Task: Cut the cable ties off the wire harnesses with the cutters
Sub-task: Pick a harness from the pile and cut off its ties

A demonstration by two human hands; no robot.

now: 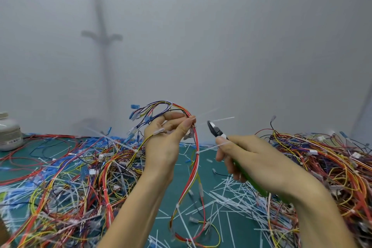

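My left hand [167,137] is raised above the table and pinches a wire harness [196,159] of red, white, yellow and purple wires between thumb and fingers. The harness loops over the hand with blue connectors [134,116] at its top end and hangs down to the mat. A white cable tie [218,120] sticks out to the right from the pinch point. My right hand [255,163] grips the green handles of the cutters [216,131]. Their dark jaws point up and left, a short gap from the harness, right at the tie's tail.
A green cutting mat [237,225] is strewn with several cut white ties. Tangled harness piles lie at the left [66,177] and at the right [322,159]. A white jar [9,131] stands at the far left edge. A pale wall rises behind.
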